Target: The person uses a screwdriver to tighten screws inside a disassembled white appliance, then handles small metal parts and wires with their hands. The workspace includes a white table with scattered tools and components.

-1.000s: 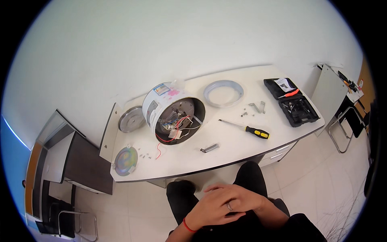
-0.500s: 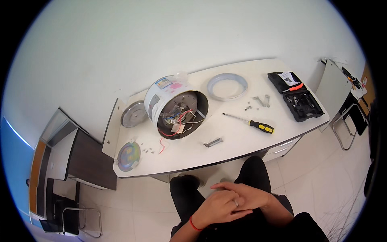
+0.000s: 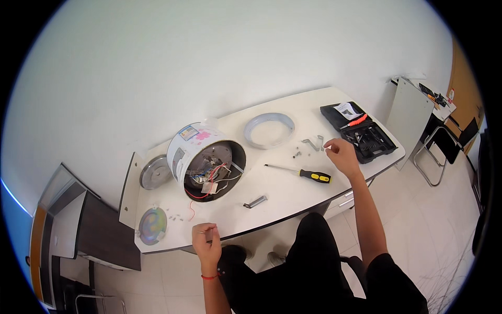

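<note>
My left hand (image 3: 207, 245) hovers at the near edge of the white table, its fingers loosely bent and apart from the thumb, nothing in it. My right hand (image 3: 342, 158) reaches over the table's right part, empty, with bent fingers and a small gap to the thumb. Close to its fingertips lie grey metal brackets (image 3: 310, 144) and several small screws (image 3: 297, 154). Below it rests a screwdriver (image 3: 315, 176) with a yellow and black handle. A white cylindrical appliance housing (image 3: 180, 157) lies on its side, its open end showing red and white wires (image 3: 215, 178).
A translucent ring (image 3: 249, 131) lies behind the brackets. The black tool case (image 3: 379, 155) stands open at right. A small metal part (image 3: 255, 202) lies near the front edge. At left are a round metal lid (image 3: 157, 172), a shiny disc (image 3: 152, 226) and small pieces (image 3: 177, 217).
My hands, clasped over my lap before, have parted. The right has moved up over the table towards the brackets; the left has moved to the table's front edge. The view has shifted.
</note>
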Available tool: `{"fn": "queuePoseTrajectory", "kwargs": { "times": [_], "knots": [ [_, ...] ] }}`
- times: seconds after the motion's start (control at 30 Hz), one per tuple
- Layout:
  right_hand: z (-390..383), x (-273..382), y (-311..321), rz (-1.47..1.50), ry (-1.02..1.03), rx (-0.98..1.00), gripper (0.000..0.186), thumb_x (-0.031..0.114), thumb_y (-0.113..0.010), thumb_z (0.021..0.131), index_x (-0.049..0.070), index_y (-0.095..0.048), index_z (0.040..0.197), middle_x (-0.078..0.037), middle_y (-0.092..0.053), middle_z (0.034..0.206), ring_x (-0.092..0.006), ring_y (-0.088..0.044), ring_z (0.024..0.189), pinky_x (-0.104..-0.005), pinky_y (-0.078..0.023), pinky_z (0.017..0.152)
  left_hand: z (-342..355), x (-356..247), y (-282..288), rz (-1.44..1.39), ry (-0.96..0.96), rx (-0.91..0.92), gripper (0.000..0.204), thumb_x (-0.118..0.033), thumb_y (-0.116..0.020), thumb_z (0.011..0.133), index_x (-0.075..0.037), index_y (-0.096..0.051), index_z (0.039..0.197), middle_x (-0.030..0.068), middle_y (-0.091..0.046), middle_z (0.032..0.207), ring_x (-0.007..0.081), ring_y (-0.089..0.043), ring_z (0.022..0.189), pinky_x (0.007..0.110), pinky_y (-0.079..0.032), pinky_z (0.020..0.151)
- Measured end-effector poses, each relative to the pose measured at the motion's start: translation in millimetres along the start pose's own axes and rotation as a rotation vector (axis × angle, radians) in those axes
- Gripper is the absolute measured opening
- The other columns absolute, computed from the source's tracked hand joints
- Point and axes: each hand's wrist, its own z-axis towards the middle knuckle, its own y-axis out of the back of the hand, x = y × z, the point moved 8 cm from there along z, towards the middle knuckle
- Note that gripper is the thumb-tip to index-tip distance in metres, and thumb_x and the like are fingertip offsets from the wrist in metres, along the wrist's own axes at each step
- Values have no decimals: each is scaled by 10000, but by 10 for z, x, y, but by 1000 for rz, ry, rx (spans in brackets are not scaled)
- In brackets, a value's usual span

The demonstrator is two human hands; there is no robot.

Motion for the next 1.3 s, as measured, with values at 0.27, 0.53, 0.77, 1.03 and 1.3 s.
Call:
{"fn": "queuePoseTrajectory", "kwargs": {
  "times": [0.27,0.53,0.77,1.03,1.3],
  "knots": [
    [243,98,-339,-268,422,121,218,79,-746,757,119,-789,968,-75,-636,1044,-276,-598,1044,-391,-504,936,-20,54,-28,-56,77,139,184,41,-668,861,-2,-693,1038,136,-700,1003,278,-695,930,349,-553,859],
    [258,209,-687,-402,579,270,108,134,-790,783,138,-801,891,-23,-663,983,-245,-583,1047,-390,-473,908,93,28,85,-17,46,175,460,106,-619,745,-14,-690,1184,170,-660,1231,333,-654,1163,395,-552,970],
    [293,174,-531,-298,525,100,47,98,-770,791,88,-733,818,-49,-670,974,-268,-590,1042,-403,-475,908,102,198,267,-73,188,228,528,161,-517,742,18,-656,1231,144,-601,1320,278,-635,1222,377,-550,1055],
    [335,84,-400,-221,426,37,74,62,-741,754,62,-711,821,-82,-682,881,-302,-623,950,-426,-495,872,27,495,333,-340,295,104,451,215,-521,854,3,-622,1240,110,-548,1393,245,-592,1330,364,-533,1094],
    [346,74,-477,-338,477,102,64,99,-742,742,89,-687,774,-59,-690,824,-283,-631,912,-417,-487,858,-6,607,372,-449,387,18,367,147,-679,896,-14,-623,1221,106,-572,1404,249,-627,1314,344,-560,1052]
  ]
}}
